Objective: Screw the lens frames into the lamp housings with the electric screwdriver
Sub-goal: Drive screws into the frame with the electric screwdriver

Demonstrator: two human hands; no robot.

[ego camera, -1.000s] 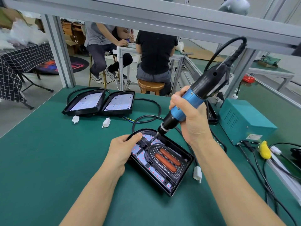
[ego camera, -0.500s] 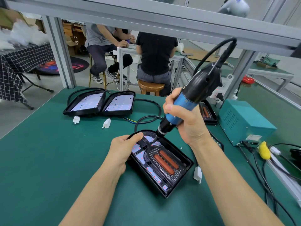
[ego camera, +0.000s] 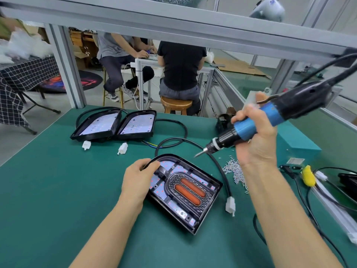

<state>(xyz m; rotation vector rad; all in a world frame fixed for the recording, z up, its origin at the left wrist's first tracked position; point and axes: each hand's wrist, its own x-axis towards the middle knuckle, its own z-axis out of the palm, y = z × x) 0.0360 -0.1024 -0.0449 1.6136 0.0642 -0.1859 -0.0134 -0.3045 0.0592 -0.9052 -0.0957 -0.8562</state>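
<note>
A black lamp housing point(ego camera: 209, 205) lies on the green bench in front of me. Inside it sits a dark lens frame point(ego camera: 174, 183) with two orange lenses. My left hand point(ego camera: 138, 177) grips the housing's far left rim, fingers over the edge. My right hand point(ego camera: 255, 140) holds the blue and black electric screwdriver point(ego camera: 270, 118) tilted, its bit in the air to the right of the housing's far end and clear of it. A pile of small silver screws point(ego camera: 234, 170) lies on the bench to the right of the housing.
Two more open housings point(ego camera: 116, 125) with white LED boards lie at the back left, with black cables and white plugs point(ego camera: 230, 206). A teal power box point(ego camera: 301, 149) stands at the right, behind wires and a yellow connector point(ego camera: 308, 176). Two people sit beyond the bench.
My right hand has lifted the screwdriver off the housing's far end and swung it right and up. The bit now hangs in the air. My left hand stays on the housing.
</note>
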